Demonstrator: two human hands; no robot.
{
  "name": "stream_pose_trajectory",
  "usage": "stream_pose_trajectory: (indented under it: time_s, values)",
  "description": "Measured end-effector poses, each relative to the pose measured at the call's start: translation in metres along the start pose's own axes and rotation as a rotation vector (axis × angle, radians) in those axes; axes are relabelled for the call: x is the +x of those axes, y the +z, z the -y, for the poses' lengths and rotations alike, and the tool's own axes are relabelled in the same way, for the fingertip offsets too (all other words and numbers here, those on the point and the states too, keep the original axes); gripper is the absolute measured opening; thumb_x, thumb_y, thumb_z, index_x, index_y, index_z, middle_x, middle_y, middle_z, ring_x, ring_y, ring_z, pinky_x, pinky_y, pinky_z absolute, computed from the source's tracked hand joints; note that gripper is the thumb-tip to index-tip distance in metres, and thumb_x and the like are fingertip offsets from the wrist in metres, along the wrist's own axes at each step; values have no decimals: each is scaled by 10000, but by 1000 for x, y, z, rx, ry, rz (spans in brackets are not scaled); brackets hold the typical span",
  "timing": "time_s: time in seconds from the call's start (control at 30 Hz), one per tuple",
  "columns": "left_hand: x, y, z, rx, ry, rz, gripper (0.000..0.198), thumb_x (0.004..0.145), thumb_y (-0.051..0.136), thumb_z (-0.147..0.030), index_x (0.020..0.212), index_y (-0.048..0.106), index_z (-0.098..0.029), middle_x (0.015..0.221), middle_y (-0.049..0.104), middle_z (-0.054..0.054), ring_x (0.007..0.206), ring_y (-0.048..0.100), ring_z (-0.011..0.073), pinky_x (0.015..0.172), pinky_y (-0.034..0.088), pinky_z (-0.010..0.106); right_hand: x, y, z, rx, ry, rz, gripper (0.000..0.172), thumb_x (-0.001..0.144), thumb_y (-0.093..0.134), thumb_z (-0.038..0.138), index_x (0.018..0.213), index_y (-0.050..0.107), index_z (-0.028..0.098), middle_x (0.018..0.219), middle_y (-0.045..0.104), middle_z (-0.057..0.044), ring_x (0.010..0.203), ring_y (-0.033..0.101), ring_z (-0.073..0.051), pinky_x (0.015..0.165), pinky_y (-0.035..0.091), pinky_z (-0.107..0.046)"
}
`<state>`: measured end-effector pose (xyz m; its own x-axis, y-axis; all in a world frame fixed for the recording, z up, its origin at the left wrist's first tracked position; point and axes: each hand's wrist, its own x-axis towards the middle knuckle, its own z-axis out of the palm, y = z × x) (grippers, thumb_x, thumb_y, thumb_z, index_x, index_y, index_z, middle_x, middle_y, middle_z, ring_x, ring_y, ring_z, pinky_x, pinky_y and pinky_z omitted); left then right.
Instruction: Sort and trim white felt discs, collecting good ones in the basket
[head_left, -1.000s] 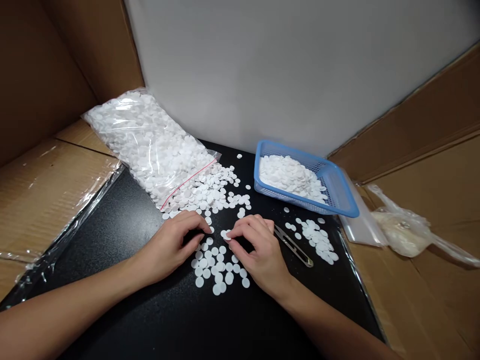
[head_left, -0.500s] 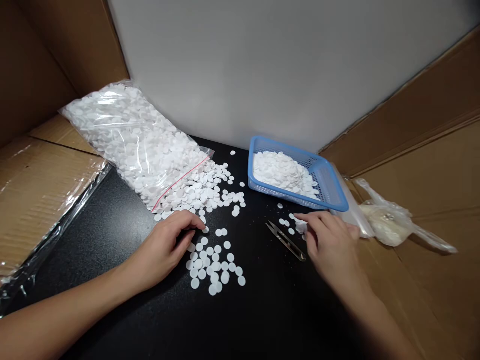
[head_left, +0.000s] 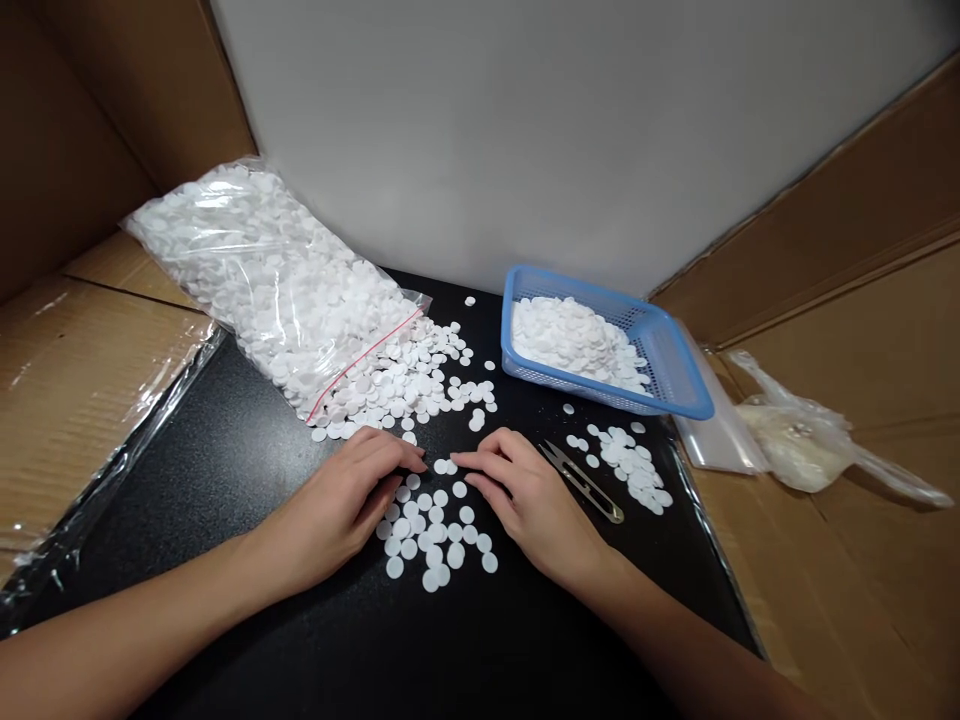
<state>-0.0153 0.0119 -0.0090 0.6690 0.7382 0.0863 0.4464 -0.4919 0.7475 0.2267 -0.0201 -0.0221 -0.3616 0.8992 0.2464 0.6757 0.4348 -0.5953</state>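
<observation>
A small cluster of white round discs lies on the black tabletop between my hands. My left hand rests palm down beside it, fingers stretched out, fingertips touching a disc at the cluster's far edge. My right hand lies flat on the other side, its fingers extended toward a pair of discs. Neither hand holds anything that I can see. Metal thread snips lie just right of my right hand. Past them is a second heap of discs.
A clear zip bag full of discs lies at the back left, spilling a pile onto the table. A blue basket holding discs stands at the back right. Cardboard walls flank both sides; a crumpled plastic bag lies at the right.
My right hand went out right to the heap by the snips, then came back to the middle cluster, fingers now flat. My left hand stayed put.
</observation>
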Motion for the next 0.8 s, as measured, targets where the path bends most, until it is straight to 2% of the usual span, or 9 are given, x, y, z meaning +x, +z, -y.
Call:
stream_pose_trajectory:
  time_s: [0.1, 0.17, 0.27, 0.37, 0.47, 0.53, 0.6, 0.7, 0.8]
  values:
    - [-1, 0, -3, -29, -7, 40, 294, 957, 419, -76, 1115, 601, -245, 1069, 657, 48, 1006, 611, 206, 863, 504, 328, -3, -1, 1, 84, -14, 19, 338, 942, 500, 42, 1109, 712, 246, 913, 600, -42, 833, 619, -187, 718, 577, -332]
    - [-1, 0, -5, -54, -6, 59, 296, 960, 418, -77, 1114, 609, -243, 1062, 668, 47, 980, 625, 198, 846, 509, 313, -5, -1, 2, 94, 4, -8, 303, 950, 512, 62, 1102, 706, 239, 914, 614, -40, 834, 633, -185, 729, 579, -330]
    - [0, 2, -7, -69, 17, 40, 313, 964, 424, -77, 1136, 619, -250, 1154, 674, 58, 1063, 614, 216, 916, 499, 347, -6, -1, 1, 60, 39, -11, 167, 925, 623, 121, 1017, 712, 228, 892, 622, -32, 821, 640, -188, 730, 576, -328]
    - [2, 5, -9, -54, 49, 12, 333, 967, 434, -86, 1176, 621, -266, 1252, 654, 61, 1174, 569, 234, 988, 469, 387, -6, -1, 1, 41, 19, 8, 147, 903, 658, 111, 979, 714, 224, 878, 619, -29, 818, 627, -187, 729, 561, -325]
    - [4, 8, -14, -75, 26, -45, 262, 980, 469, -140, 1148, 633, -257, 1195, 669, 57, 1158, 576, 229, 988, 464, 376, -4, -3, 4, 97, 20, 2, 134, 892, 653, 84, 879, 685, 214, 847, 640, -21, 810, 624, -188, 722, 538, -326]
    - [5, 9, -19, -158, -47, -63, 203, 983, 512, -199, 1134, 638, -247, 1107, 685, 47, 1064, 615, 214, 922, 491, 340, -2, -5, 8, 185, 11, -36, 135, 900, 639, 90, 855, 659, 217, 832, 667, -14, 793, 636, -184, 711, 525, -321]
    - [6, 11, -24, -306, -143, -32, 175, 988, 535, -262, 1122, 645, -241, 1022, 695, 32, 953, 640, 192, 828, 510, 302, 0, -7, 13, 246, -41, -100, 146, 919, 601, 94, 875, 651, 224, 833, 692, -13, 780, 649, -178, 715, 513, -325]
    - [6, 16, -29, -567, -246, 6, 170, 974, 571, -332, 1072, 657, -223, 941, 696, 24, 866, 640, 174, 757, 509, 278, 1, -5, 22, 233, -137, -189, 188, 925, 557, 70, 874, 639, 232, 800, 700, -5, 737, 644, -170, 706, 479, -338]
    - [6, 22, -30, -738, -302, -26, 190, 905, 664, -347, 1013, 644, -191, 848, 677, 21, 781, 627, 162, 700, 510, 273, -1, -1, 28, 217, -177, -220, 191, 916, 555, 66, 840, 620, 229, 757, 686, 4, 698, 625, -161, 678, 455, -332]
